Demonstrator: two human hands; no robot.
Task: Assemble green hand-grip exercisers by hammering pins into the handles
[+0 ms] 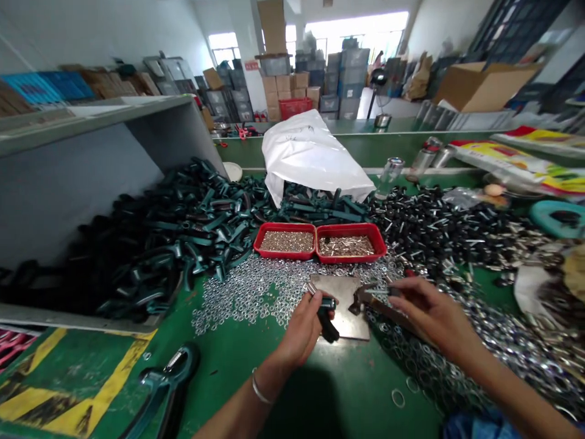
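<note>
My left hand (302, 329) is closed around a dark green plastic handle part (327, 317) with a small metal end sticking up, held just over a flat metal plate (343, 299) on the green table (237, 372). My right hand (427, 311) is to the right of the plate, fingers pinched on a small metal tool or piece (368, 294) whose tip rests on the plate edge. Silver washers (249, 292) lie scattered around both hands.
Two red trays (286, 241) (350, 242) of small metal parts sit behind the plate. A big heap of dark green handles (183, 225) fills the left, black screws (434, 222) the right. A white bag (311, 155) lies behind. A grey shelf panel (68, 177) stands left.
</note>
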